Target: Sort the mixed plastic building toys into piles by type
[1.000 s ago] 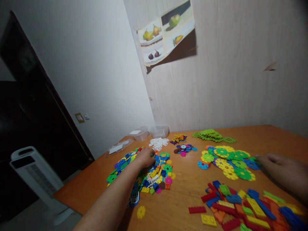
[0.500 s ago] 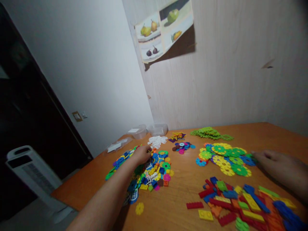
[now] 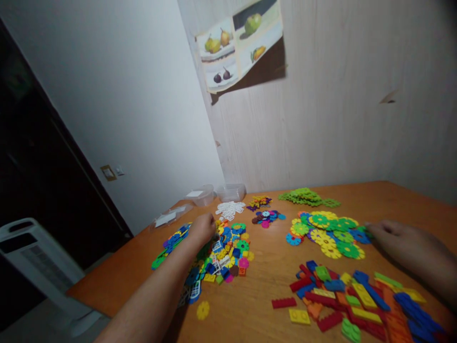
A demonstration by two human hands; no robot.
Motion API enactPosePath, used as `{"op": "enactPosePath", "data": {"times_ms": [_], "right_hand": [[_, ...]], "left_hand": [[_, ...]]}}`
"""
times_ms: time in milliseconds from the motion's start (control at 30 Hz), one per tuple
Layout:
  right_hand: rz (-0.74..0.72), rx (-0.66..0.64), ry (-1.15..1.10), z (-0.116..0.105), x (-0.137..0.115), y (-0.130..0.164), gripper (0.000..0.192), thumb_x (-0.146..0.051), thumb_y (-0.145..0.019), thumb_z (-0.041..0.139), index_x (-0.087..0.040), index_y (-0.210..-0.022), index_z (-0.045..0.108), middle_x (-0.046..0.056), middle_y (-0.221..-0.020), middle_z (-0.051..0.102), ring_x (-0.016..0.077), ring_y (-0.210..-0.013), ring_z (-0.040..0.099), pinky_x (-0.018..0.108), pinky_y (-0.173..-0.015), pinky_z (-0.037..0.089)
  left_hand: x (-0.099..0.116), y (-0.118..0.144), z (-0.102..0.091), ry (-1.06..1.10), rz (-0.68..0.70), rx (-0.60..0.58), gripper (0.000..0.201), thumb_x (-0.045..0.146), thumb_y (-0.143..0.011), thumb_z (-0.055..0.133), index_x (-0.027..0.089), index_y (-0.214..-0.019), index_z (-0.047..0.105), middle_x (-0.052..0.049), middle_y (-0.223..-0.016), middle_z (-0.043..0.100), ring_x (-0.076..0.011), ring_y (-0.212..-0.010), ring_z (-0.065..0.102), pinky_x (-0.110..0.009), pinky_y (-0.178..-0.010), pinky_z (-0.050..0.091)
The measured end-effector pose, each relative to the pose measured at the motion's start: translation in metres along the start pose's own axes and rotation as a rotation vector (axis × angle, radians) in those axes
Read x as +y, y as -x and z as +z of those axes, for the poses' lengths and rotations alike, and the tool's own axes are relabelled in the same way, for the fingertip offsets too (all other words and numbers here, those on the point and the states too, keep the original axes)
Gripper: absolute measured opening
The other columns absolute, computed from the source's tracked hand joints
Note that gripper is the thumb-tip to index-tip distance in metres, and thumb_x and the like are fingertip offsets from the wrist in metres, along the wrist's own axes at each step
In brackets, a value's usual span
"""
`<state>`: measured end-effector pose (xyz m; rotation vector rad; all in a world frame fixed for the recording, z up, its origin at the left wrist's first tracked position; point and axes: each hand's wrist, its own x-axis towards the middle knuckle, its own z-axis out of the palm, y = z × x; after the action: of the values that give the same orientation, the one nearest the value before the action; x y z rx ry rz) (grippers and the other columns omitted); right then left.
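Note:
My left hand [image 3: 203, 229] is over the far part of a mixed pile of plastic building pieces [image 3: 223, 259]. Its fingers are curled down, and what they hold, if anything, is hidden behind the hand. On the other side, my right hand [image 3: 396, 234] is low at the right edge of a heap of notched flower-shaped discs [image 3: 326, 233] in yellow, green, blue and orange. The fingers there are drawn together, with the fingertips by a green and a blue disc; whether they grip one is unclear. A single yellow disc [image 3: 203, 310] lies in front of the mixed pile.
Bricks [image 3: 357, 297] are heaped at the front right. Toward the back lie white pieces [image 3: 230, 209], small dark and blue discs [image 3: 267, 217], yellow and purple pieces [image 3: 260, 202] and light green pieces [image 3: 305, 196]. Clear plastic containers [image 3: 231, 192] stand by the wall.
The view has shifted slightly, moving the scene a little left. My left hand has turned more knuckles-up, with its fingertips now hidden. My right hand stays beside the disc heap.

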<state>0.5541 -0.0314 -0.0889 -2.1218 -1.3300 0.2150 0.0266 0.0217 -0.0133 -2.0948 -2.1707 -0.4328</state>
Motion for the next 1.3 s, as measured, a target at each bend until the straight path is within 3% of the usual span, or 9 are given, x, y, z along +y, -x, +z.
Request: {"op": "enactPosePath", "data": {"times_ms": [100,367,567,667,800,1000,1200,1300], "right_hand": [[0.003,-0.126,0.008,0.0,0.0,-0.001,0.042,-0.061,-0.088,0.048,-0.029,-0.078,0.074,0.013,-0.093,0.076,0.028,-0.08,0.067,0.038,-0.069,0.044],[0.001,-0.113,0.051,0.003,0.002,-0.001,0.049,-0.067,-0.091,0.041,-0.03,-0.091,0.073,0.013,-0.103,0.075,0.0277,-0.087,0.067,0.036,-0.072,0.043],[-0.032,-0.138,0.046,0.001,0.0,0.002,0.05,-0.066,-0.093,0.04,-0.028,-0.088,0.072,0.011,-0.104,0.075,0.027,-0.091,0.067,0.034,-0.073,0.043],[-0.033,-0.13,0.045,-0.002,-0.005,0.006,0.05,-0.064,-0.094,0.039,-0.027,-0.085,0.071,0.01,-0.097,0.074,0.0267,-0.088,0.066,0.033,-0.07,0.042],[-0.022,-0.125,0.046,-0.007,-0.014,0.013,0.051,-0.063,-0.094,0.037,-0.026,-0.081,0.068,0.008,-0.088,0.072,0.0251,-0.083,0.065,0.032,-0.068,0.04],[0.014,-0.034,-0.035,-0.008,-0.017,0.016,0.052,-0.064,-0.094,0.037,-0.023,-0.079,0.066,0.009,-0.083,0.07,0.024,-0.076,0.061,0.032,-0.064,0.037],[0.07,0.161,-0.144,-0.001,-0.011,0.011,0.049,-0.054,-0.097,0.035,-0.021,-0.095,0.071,0.013,-0.098,0.073,0.0247,-0.084,0.063,0.031,-0.066,0.038],[0.071,0.18,-0.168,0.002,-0.01,0.009,0.048,-0.053,-0.097,0.037,-0.021,-0.097,0.072,0.011,-0.097,0.074,0.0239,-0.084,0.064,0.03,-0.066,0.038]], "left_hand": [[-0.003,-0.003,0.0,0.036,-0.024,0.016,0.012,0.018,-0.085,0.057,0.016,-0.088,0.068,-0.011,-0.091,0.072,-0.0236,-0.083,0.063,-0.029,-0.068,0.036],[-0.012,-0.009,0.003,0.213,0.004,0.079,0.011,0.021,-0.083,0.06,0.018,-0.073,0.058,-0.002,-0.068,0.061,-0.017,-0.068,0.054,-0.027,-0.061,0.029],[0.006,-0.007,0.007,0.421,0.022,0.093,0.015,0.027,-0.085,0.057,0.019,-0.072,0.054,0.002,-0.065,0.056,-0.013,-0.062,0.05,-0.023,-0.057,0.033],[0.03,-0.003,0.01,0.689,0.011,0.02,0.015,0.029,-0.08,0.061,0.019,-0.072,0.054,0.003,-0.061,0.054,-0.0113,-0.056,0.047,-0.023,-0.055,0.033],[0.08,0.002,0.014,0.98,0.009,-0.13,0.013,0.024,-0.072,0.068,0.018,-0.072,0.056,0.004,-0.058,0.055,-0.0096,-0.053,0.047,-0.021,-0.054,0.036],[0.167,-0.001,0.029,1.087,0.049,-0.325,0.006,0.016,-0.075,0.062,0.018,-0.074,0.057,0.002,-0.058,0.057,-0.0094,-0.051,0.05,-0.021,-0.052,0.037],[0.237,-0.014,0.044,1.074,0.093,-0.382,0.007,0.012,-0.071,0.064,0.016,-0.071,0.058,0.001,-0.057,0.057,-0.0096,-0.05,0.05,-0.021,-0.049,0.034],[0.263,-0.021,0.05,1.061,0.088,-0.377,0.009,0.011,-0.071,0.064,0.017,-0.07,0.058,0.002,-0.058,0.055,-0.0097,-0.052,0.051,-0.02,-0.049,0.032]]}}
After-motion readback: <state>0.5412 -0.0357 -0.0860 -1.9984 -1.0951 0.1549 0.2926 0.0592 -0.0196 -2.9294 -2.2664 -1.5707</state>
